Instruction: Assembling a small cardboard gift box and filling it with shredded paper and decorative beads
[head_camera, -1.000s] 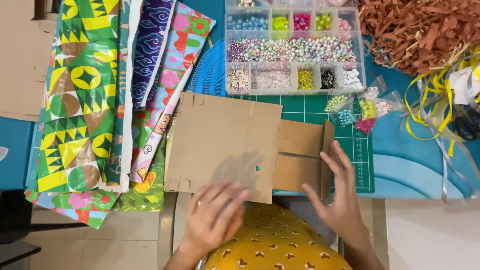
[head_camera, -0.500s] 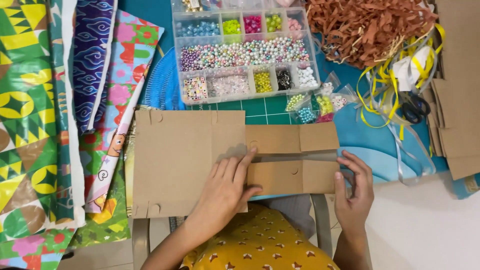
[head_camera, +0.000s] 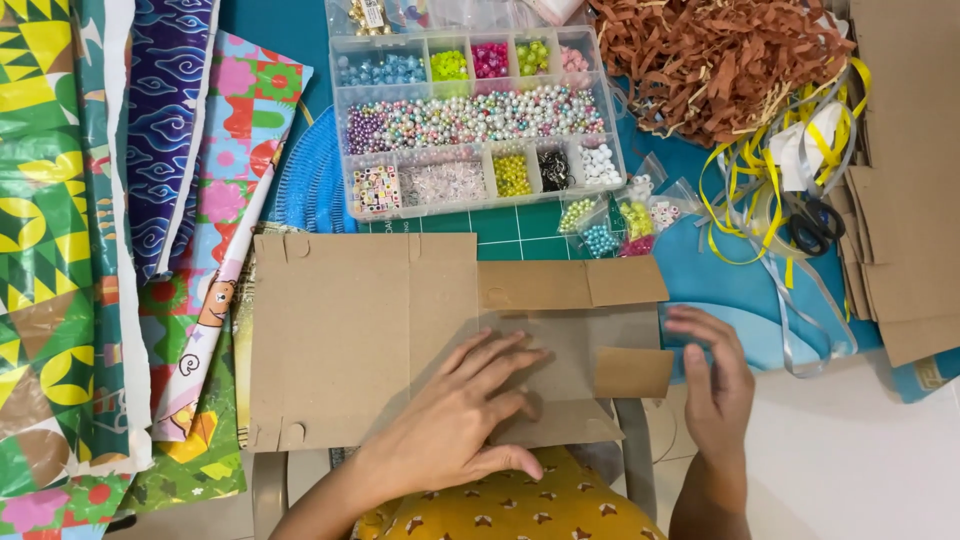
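Observation:
A flat brown cardboard box blank (head_camera: 360, 340) lies in front of me on the table's near edge, its side flaps spread to the right. My left hand (head_camera: 462, 415) presses flat on the middle of the cardboard, fingers spread toward the right. My right hand (head_camera: 715, 380) rests at the right end of the cardboard, fingers extended and touching the edge by a small flap (head_camera: 632, 372). Neither hand grips anything.
A clear bead organizer (head_camera: 470, 120) sits behind the cardboard on a green cutting mat (head_camera: 520, 228). Small bead bags (head_camera: 620, 215) lie beside it. Patterned wrapping papers (head_camera: 90, 250) lie left. Brown paper shreds (head_camera: 720, 60), yellow ribbons, scissors (head_camera: 815, 225) and stacked cardboard sheets (head_camera: 910, 180) lie right.
The view shifted, so the cardboard sits more centrally. My left hand slid further onto the cardboard, pressing it flat. The right flaps have been unfolded outward and my right hand stayed at the right end.

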